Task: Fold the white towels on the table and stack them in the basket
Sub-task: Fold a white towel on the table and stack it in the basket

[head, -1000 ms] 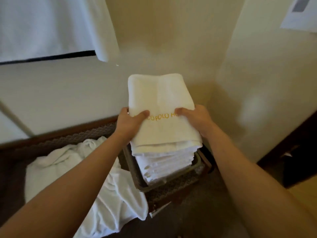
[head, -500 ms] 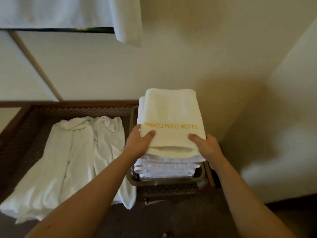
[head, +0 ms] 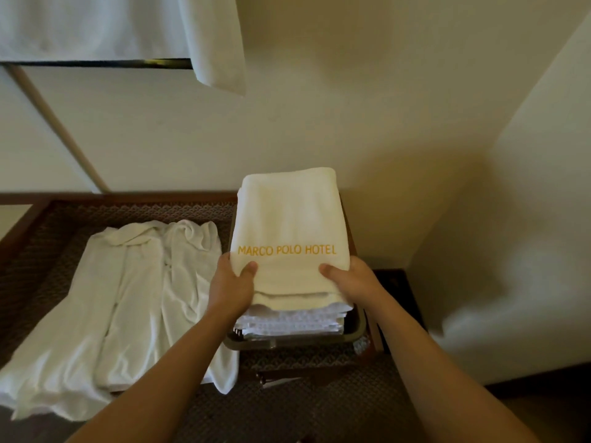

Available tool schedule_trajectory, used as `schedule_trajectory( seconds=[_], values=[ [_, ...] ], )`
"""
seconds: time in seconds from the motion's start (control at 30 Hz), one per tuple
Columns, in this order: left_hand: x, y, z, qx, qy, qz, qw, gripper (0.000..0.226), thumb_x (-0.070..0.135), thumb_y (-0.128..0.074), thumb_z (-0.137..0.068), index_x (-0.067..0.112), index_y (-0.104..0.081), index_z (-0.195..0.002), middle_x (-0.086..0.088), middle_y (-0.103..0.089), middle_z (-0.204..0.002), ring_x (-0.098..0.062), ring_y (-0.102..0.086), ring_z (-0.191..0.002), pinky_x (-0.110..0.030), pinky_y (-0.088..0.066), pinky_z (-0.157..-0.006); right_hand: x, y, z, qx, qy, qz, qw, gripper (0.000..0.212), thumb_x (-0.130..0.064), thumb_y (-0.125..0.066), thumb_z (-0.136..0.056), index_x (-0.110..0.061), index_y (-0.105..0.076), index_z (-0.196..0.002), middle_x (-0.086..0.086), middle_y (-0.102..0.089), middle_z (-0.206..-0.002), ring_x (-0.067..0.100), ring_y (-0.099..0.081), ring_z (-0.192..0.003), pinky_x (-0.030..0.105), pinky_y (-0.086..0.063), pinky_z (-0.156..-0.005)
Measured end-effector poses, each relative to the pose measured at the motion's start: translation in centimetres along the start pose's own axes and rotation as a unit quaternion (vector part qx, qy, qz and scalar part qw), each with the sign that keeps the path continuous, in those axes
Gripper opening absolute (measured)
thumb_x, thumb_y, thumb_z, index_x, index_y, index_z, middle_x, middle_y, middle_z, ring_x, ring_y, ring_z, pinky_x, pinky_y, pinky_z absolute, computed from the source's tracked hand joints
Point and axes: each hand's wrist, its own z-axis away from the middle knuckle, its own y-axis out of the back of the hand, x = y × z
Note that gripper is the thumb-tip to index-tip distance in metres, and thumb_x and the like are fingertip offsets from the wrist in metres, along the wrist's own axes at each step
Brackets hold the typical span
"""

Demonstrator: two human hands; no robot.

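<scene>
A folded towel (head: 287, 231), lettered MARCO POLO HOTEL, is held over the basket (head: 356, 334) at its near corners: the left hand (head: 232, 284) grips one corner and the right hand (head: 350, 279) the other, thumbs laid on top. It appears to rest on the stack (head: 291, 321) of folded towels already in the basket. The stacking step is judged to be in hand. Left of the basket, a loose towel (head: 128, 302) is spread unfolded. Next, release is called for, with edges squared to the stack.
</scene>
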Motion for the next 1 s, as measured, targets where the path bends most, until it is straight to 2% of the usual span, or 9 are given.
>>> schedule_trajectory(
  seconds=[0.13,0.23,0.3,0.37,0.43,0.5,0.7,0.83,1.0],
  values=[
    [-0.7,0.2,-0.5,-0.017,0.021,0.005,1.000,0.047,0.038,-0.064,-0.098,0.017,-0.052,-0.138,0.003,-0.064,-0.120,-0.021,-0.062,-0.108,-0.042,-0.053,-0.094,-0.7,0.4,-0.9,-0.008,-0.051,0.046,0.998,0.029,-0.034,-0.077,-0.089,-0.022,-0.072,-0.115,-0.005,-0.072,-0.110,0.020,-0.069,-0.104,0.040,-0.056,-0.093],
    [0.5,1.3,-2.3,-0.095,0.066,0.022,0.993,0.048,0.043,-0.070,-0.087,0.019,-0.063,-0.127,-0.001,-0.071,-0.119,-0.022,-0.069,-0.103,-0.048,-0.058,-0.092,-2.7,0.8,-1.2,0.022,-0.086,0.126,0.988,0.064,-0.039,-0.078,-0.081,-0.012,-0.053,-0.133,0.003,-0.063,-0.121,0.024,-0.063,-0.106,0.041,-0.055,-0.091],
    [1.4,1.7,-2.7,-0.097,0.075,0.021,0.992,0.055,0.045,-0.068,-0.081,0.019,-0.062,-0.129,-0.001,-0.070,-0.119,-0.023,-0.068,-0.103,-0.048,-0.058,-0.092,-4.4,-0.1,-1.0,0.092,-0.060,0.266,0.958,0.084,-0.042,-0.071,-0.083,-0.012,-0.028,-0.148,0.012,-0.040,-0.145,0.035,-0.045,-0.131,0.050,-0.044,-0.105],
    [2.0,1.9,-2.7,-0.060,0.053,0.009,0.997,0.047,0.042,-0.065,-0.088,0.021,-0.057,-0.129,0.003,-0.066,-0.115,-0.020,-0.064,-0.104,-0.045,-0.055,-0.093,-6.2,-2.2,-0.3,0.154,0.045,0.368,0.916,0.088,-0.040,-0.063,-0.088,-0.017,-0.013,-0.156,0.016,-0.012,-0.162,0.040,-0.018,-0.148,0.058,-0.026,-0.115],
    [1.8,2.6,-2.7,-0.024,0.038,0.004,0.999,0.034,0.038,-0.062,-0.095,0.029,-0.053,-0.125,0.010,-0.062,-0.108,-0.015,-0.062,-0.101,-0.042,-0.054,-0.091,-7.7,-5.5,0.0,0.164,0.184,0.378,0.892,0.079,-0.034,-0.060,-0.090,-0.022,-0.018,-0.156,0.014,-0.008,-0.165,0.037,-0.010,-0.151,0.059,-0.020,-0.116],
    [1.0,3.7,-2.6,-0.011,0.035,0.007,0.999,0.032,0.037,-0.063,-0.094,0.031,-0.056,-0.124,0.011,-0.063,-0.109,-0.016,-0.064,-0.101,-0.044,-0.056,-0.093,-8.3,-9.0,0.2,0.130,0.277,0.363,0.880,0.070,-0.031,-0.061,-0.090,-0.025,-0.029,-0.152,0.012,-0.015,-0.164,0.033,-0.014,-0.151,0.058,-0.023,-0.115],
    [-3.9,10.2,-4.9,0.019,0.048,-0.008,0.999,0.023,0.032,-0.067,-0.093,0.028,-0.068,-0.116,0.013,-0.067,-0.110,-0.010,-0.066,-0.099,-0.040,-0.058,-0.091,-8.4,-20.3,-0.8,0.005,0.375,0.288,0.881,0.057,-0.020,-0.063,-0.086,-0.018,-0.049,-0.142,0.011,-0.033,-0.159,0.030,-0.032,-0.147,0.048,-0.037,-0.114],
    [-8.0,13.9,-8.5,0.021,0.087,-0.006,0.996,0.017,0.027,-0.067,-0.094,0.027,-0.069,-0.111,0.011,-0.070,-0.106,-0.010,-0.067,-0.098,-0.035,-0.056,-0.088,-7.7,-27.3,-3.2,-0.034,0.321,0.263,0.909,0.052,-0.023,-0.059,-0.090,-0.023,-0.046,-0.140,0.005,-0.035,-0.155,0.025,-0.039,-0.140,0.044,-0.044,-0.110],
    [-13.0,16.7,-17.2,-0.019,0.092,-0.070,0.993,0.015,0.022,-0.062,-0.097,0.025,-0.069,-0.110,0.013,-0.067,-0.109,-0.007,-0.064,-0.096,-0.020,-0.046,-0.075,-5.6,-34.2,-10.4,-0.075,0.093,0.257,0.959,0.056,-0.027,-0.056,-0.091,-0.023,-0.039,-0.145,0.003,-0.033,-0.152,0.030,-0.046,-0.132,0.051,-0.044,-0.106]
  ],
)
